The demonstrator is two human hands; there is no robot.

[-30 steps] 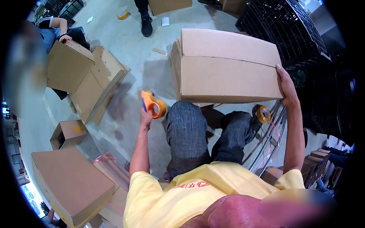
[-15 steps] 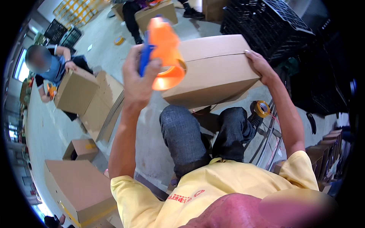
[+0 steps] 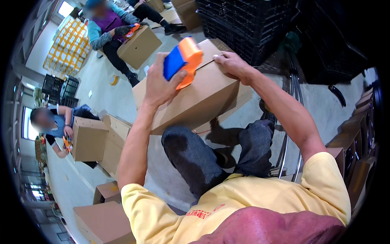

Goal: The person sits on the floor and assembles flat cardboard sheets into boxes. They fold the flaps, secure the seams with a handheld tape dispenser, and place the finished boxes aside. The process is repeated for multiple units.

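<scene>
**Tape dispenser brought down onto the carton seam**

Lowered since the earlier frame, the orange-and-blue tape dispenser [image 3: 183,61] is now pressed to the top of the cardboard carton [image 3: 191,95], which is propped on the knees. The left hand [image 3: 162,81] is wrapped tight around the dispenser's handle; the right hand [image 3: 232,65] is laid flat, fingers spread, beside the dispenser on the seam. No tape is seen on the seam; sealing seems barely begun. Beyond the carton, black crates [image 3: 243,24] are stacked.
</scene>
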